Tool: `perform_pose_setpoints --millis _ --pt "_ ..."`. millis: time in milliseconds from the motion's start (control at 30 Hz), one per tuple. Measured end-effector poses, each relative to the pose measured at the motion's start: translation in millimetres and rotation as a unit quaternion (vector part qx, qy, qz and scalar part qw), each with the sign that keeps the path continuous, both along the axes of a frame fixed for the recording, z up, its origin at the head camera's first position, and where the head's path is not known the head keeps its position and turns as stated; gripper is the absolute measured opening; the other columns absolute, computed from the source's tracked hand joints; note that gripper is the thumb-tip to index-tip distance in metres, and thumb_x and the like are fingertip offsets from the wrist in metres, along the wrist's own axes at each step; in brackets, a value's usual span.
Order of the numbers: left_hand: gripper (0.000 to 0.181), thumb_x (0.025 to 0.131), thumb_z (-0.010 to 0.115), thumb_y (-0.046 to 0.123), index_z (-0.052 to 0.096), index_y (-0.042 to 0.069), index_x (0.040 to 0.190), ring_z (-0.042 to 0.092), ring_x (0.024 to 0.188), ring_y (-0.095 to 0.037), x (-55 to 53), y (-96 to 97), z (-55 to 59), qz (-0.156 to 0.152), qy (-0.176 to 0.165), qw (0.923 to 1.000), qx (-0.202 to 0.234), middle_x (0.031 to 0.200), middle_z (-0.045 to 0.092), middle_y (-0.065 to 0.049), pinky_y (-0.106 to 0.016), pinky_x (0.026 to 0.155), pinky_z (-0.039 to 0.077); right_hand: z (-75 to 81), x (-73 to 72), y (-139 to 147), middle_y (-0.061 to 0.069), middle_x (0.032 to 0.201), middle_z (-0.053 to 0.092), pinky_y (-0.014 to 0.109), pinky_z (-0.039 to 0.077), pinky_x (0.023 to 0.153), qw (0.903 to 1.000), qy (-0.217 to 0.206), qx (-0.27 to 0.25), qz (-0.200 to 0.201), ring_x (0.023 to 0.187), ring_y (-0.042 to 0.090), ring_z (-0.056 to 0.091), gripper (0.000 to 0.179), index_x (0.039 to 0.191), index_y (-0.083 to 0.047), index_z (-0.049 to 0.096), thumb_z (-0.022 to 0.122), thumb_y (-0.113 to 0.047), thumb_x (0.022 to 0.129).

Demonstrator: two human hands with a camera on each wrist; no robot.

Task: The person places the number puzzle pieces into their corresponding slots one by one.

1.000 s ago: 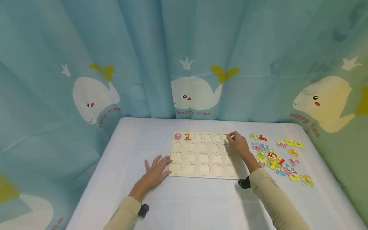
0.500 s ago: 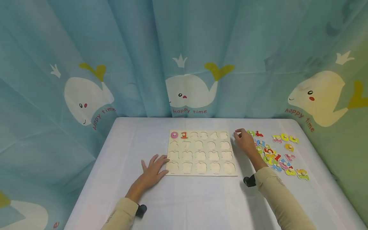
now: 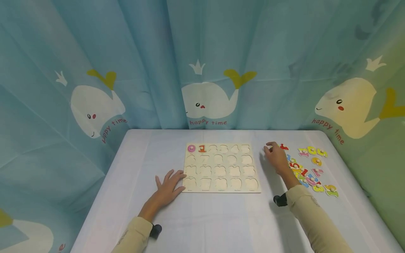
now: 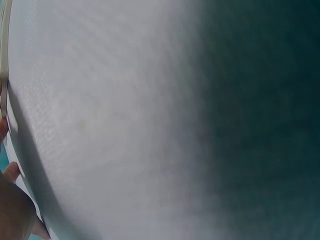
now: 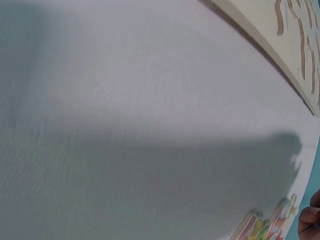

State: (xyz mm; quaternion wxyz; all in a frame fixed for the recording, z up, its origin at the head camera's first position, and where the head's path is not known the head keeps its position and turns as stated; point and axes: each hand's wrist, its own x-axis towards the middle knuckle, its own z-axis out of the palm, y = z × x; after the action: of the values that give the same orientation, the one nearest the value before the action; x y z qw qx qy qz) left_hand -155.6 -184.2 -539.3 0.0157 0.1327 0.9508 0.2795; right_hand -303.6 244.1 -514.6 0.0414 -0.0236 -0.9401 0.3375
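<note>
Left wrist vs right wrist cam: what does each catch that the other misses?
Left wrist only: the left hand, partly cut off at the lower left.

Right wrist only: part of the right hand at the lower right edge, colourful puzzle pieces along the bottom, too blurred to read, and the grooved top of the board in the upper right corner.

Both: mostly white tabletop with shadow. Left wrist also has a pale strip at its left edge, probably the board's side.

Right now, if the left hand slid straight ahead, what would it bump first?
The left hand would probably meet the number puzzle board first; it is right at the board's left edge, perhaps touching.
</note>
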Motion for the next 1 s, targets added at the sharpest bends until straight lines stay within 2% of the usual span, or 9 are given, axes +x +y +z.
perform_pose_setpoints --millis 267,500,733,1000 --pt "0.043 0.092 0.059 0.029 0.052 0.014 0.131 0.018 0.137 -0.037 -0.6 1.0 0.8 0.004 -0.010 0.9999 -0.010 0.144 0.040 -0.007 -0.074 0.093 -0.011 0.8 3.4 10.4 0.024 0.099 0.058 0.040 0.045 0.068 0.9999 0.012 0.001 0.000 0.080 0.031 0.053 0.038 0.122 0.004 0.050 0.047 -0.024 0.097" --pt "0.042 0.091 0.061 0.028 0.053 0.013 0.130 0.022 0.135 -0.037 -0.8 -0.3 -0.8 -0.003 0.011 0.9999 -0.005 0.142 0.043 -0.007 -0.075 0.092 -0.009 2.4 7.4 22.3 0.024 0.095 0.059 0.040 0.044 0.065 0.9996 0.020 0.020 0.007 0.075 0.030 0.054 0.038 0.122 0.007 0.050 0.049 -0.021 0.096" --pt "0.042 0.091 0.060 0.030 0.053 0.015 0.130 0.020 0.136 -0.036 -2.3 0.3 -0.3 0.005 -0.003 1.0000 -0.004 0.142 0.042 -0.006 -0.074 0.093 -0.011 3.2 7.5 34.7 0.019 0.090 0.056 0.032 0.042 0.059 0.9998 -0.009 0.015 -0.001 0.071 0.025 0.052 0.044 0.128 0.008 0.043 0.054 -0.019 0.095" --pt "0.043 0.091 0.061 0.028 0.052 0.014 0.130 0.021 0.135 -0.038 -2.6 0.6 1.0 0.013 0.004 0.9999 -0.003 0.142 0.042 -0.009 -0.074 0.093 -0.009 16.4 9.5 46.3 0.023 0.099 0.055 0.035 0.045 0.065 0.9995 -0.028 0.010 -0.001 0.080 0.030 0.051 0.039 0.122 0.009 0.049 0.050 -0.021 0.097"
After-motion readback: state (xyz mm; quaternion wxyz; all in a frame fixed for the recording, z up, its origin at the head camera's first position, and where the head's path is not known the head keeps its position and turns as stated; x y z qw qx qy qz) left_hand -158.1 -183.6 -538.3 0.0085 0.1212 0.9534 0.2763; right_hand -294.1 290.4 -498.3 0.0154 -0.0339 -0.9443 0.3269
